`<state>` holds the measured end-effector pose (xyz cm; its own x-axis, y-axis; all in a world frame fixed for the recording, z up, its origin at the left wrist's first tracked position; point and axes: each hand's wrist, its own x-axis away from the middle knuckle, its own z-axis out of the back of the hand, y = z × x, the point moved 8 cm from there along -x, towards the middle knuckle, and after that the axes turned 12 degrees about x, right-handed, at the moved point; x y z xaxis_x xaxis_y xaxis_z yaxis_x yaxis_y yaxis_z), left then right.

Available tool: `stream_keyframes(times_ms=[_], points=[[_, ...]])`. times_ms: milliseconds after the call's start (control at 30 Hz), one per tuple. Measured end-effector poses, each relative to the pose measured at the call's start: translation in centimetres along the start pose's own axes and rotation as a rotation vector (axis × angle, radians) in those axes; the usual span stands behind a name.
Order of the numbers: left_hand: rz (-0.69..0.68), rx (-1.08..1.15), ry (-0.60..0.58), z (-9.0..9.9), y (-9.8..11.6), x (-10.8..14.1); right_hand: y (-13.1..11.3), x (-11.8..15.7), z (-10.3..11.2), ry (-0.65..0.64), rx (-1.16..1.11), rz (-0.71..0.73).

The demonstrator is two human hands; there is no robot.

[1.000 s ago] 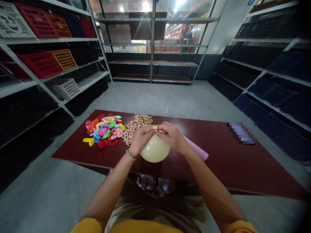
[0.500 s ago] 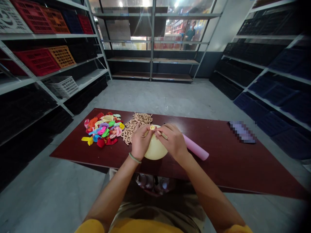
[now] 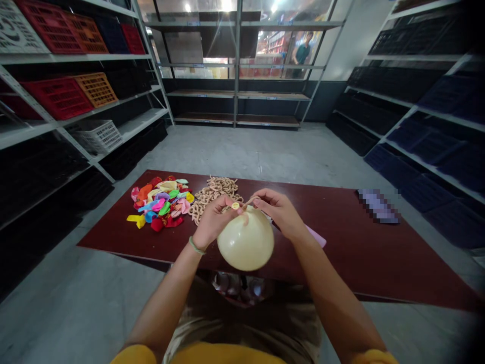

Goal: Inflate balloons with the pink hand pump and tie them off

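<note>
A pale yellow inflated balloon [image 3: 245,242] hangs below my two hands over the near edge of the table. My left hand [image 3: 215,220] is closed in a pinch on the balloon's neck, with its round rolled mouth showing above the thumb. In the fingertips of my right hand [image 3: 278,210] a tan rubber band [image 3: 249,201] is stretched across to the neck. Behind the left hand lies a pile of tan rubber bands [image 3: 212,194]. A heap of flat, coloured balloons [image 3: 162,202] lies farther left.
On the dark red table [image 3: 359,253], a pink tube [image 3: 316,236] lies partly behind my right forearm. A blurred-out flat object [image 3: 379,206] is at the right. Shelves with crates [image 3: 60,96] line the sides. Another person [image 3: 303,53] stands beyond the far glass.
The balloon has come nearer to me and shows more fully. My right hand has moved slightly right, drawing out the rubber band; my left hand has shifted a little left and down.
</note>
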<state>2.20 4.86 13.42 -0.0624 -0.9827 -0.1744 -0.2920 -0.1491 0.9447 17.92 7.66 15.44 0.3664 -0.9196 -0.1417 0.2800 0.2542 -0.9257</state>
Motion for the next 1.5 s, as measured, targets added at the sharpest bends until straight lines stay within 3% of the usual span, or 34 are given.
stream_keyframes(times_ms=[100,200,267,333,400,467,667,933,1100,1167,1267,1367,1433,1500], points=[[0.007,0.001,-0.084,-1.1,0.2,0.2,-0.7,-0.8,0.8,0.117,0.162,0.069],[-0.003,-0.022,-0.105,-1.8,0.0,0.3,-1.7,-1.3,0.4,0.129,0.346,0.205],[-0.022,-0.023,-0.041,-1.5,-0.4,0.2,-3.0,-0.9,0.1,0.137,0.495,0.351],[-0.029,0.032,0.057,-0.7,-0.9,0.2,-4.4,0.2,0.4,0.227,0.635,0.467],[-0.047,0.102,0.15,0.1,-1.3,0.3,-5.2,1.4,0.6,0.306,0.735,0.49],[-0.092,0.14,0.215,0.6,-1.3,0.5,-5.4,2.3,0.2,0.302,0.809,0.467],[-0.201,0.169,0.228,0.3,-0.4,1.4,-4.8,3.6,-0.7,0.335,0.753,0.456],[0.059,0.522,0.311,0.2,-2.4,1.7,-5.3,5.8,-2.5,0.386,0.693,0.613],[0.119,0.603,0.269,0.2,-2.9,1.2,-6.0,7.0,-4.7,0.277,0.778,0.854],[0.127,0.605,0.27,0.6,-3.1,1.2,-5.6,6.6,-3.8,0.304,0.679,0.771],[0.094,0.574,0.255,1.0,-3.1,1.5,-3.1,5.0,-1.3,0.375,0.404,0.429],[0.035,0.521,0.189,0.8,-2.7,1.9,-0.1,3.4,-0.2,0.314,0.107,0.114],[0.013,0.466,0.131,0.3,-2.4,2.2,0.8,2.5,-0.3,0.235,0.008,0.011],[0.013,0.374,0.056,-0.4,-2.0,2.4,0.5,1.9,-0.4,0.168,0.044,0.001]])
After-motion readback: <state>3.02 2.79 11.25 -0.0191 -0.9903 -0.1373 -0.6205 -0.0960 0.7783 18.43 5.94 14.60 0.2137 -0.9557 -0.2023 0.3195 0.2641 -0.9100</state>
